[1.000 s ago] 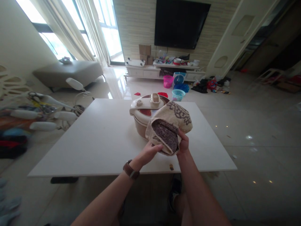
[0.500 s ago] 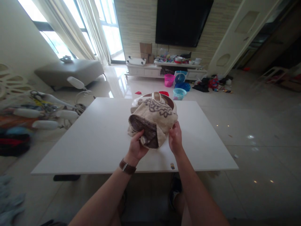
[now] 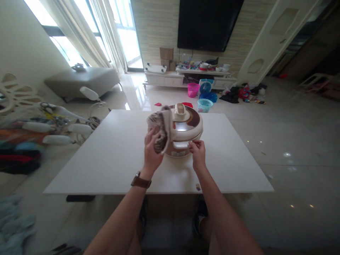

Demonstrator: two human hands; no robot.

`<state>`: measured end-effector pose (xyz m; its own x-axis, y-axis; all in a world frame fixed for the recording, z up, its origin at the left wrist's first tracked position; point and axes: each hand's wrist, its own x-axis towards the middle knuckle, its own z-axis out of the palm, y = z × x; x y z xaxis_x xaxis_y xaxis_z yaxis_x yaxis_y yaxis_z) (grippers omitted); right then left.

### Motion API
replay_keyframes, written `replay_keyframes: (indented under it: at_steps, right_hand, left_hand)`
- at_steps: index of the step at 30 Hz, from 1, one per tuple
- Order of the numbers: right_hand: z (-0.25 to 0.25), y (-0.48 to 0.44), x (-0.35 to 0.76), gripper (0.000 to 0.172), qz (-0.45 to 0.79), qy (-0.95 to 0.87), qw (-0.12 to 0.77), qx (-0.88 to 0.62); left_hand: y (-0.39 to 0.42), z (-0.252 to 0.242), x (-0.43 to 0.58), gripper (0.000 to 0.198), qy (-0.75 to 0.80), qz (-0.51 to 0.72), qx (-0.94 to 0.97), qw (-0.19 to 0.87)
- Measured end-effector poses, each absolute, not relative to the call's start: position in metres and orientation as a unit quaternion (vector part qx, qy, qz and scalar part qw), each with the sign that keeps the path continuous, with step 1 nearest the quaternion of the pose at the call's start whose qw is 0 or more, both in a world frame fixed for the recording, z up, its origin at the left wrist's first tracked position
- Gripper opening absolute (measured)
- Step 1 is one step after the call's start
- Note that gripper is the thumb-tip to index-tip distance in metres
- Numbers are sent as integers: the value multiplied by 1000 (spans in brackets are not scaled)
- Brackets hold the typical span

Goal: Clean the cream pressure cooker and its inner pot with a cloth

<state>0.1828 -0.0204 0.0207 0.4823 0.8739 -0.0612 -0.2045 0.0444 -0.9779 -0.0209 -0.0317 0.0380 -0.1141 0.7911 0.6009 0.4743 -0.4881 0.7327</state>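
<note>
A round white-and-brown electric cooker [image 3: 186,132] stands on the white table [image 3: 111,166], with a knob [image 3: 180,110] on top of its shiny lid. My left hand [image 3: 152,150] grips a bunched beige-and-brown patterned cloth [image 3: 159,125] at the cooker's left side. The cloth covers that side of the cooker and part of the lid's edge. Closed in a pinch, my right hand [image 3: 198,152] is at the right end of the cooker's light front handle [image 3: 181,145]; the fingertips seem to touch it.
A small brown item [image 3: 198,187] lies near the table's front edge. Beyond the table, a pink basket [image 3: 193,90] and a light blue basket [image 3: 204,105] stand on the floor. A lamp with several white arms [image 3: 79,129] is left of the table.
The cloth, earlier spread in both hands before the cooker, is now bunched in my left hand and shifted left. My right hand has let go of it and is at the handle. The lid is uncovered.
</note>
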Motion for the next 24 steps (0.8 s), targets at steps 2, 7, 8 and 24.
replay_keyframes:
  at_steps: [2, 7, 8, 24]
  right_hand:
    - [19, -20, 178, 45, 429, -305, 654, -543]
    - [17, -21, 177, 46, 445, -303, 644, -543]
    - [17, -21, 178, 46, 457, -305, 633, -545]
    - [11, -17, 178, 29, 497, -316, 649, -482]
  left_hand:
    - [-32, 41, -3, 76, 479, 500, 716, 87]
    - [-25, 44, 7, 92, 493, 471, 729, 50]
    - [-23, 43, 5, 91, 497, 480, 722, 50]
    - [-38, 38, 22, 73, 453, 453, 767, 47]
